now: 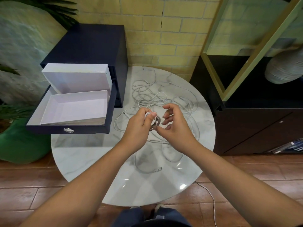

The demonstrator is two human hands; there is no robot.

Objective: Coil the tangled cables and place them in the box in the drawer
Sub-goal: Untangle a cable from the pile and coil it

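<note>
While drawer (68, 129) stands open, box (73, 110) sits inside.

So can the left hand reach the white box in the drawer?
Probably yes: the left hand, holding cable, is beside the drawer; the box lies open with its lid propped behind, nothing between.

White cables (154, 94), marbled table (91, 154), navy drawer (68, 129).

a home room: brick wall (164, 30), marble side table (98, 161), potted plants (19, 136), terracotta floor tiles (32, 185).
</note>
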